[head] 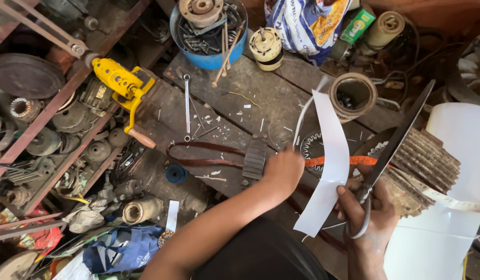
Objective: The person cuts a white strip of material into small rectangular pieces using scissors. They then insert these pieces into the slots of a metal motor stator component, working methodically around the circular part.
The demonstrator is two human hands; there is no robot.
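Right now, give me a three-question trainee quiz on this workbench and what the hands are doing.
1. True or false: the right hand holds scissors.
2. What does the left hand pinch?
A. a spanner
B. a thin white strip trimmed off the white sheet
C. a yellow drill
3. Fill in: the blue tub of metal parts stands at the bench's ____ edge.

Key: 1 true; 2 B; 3 far.
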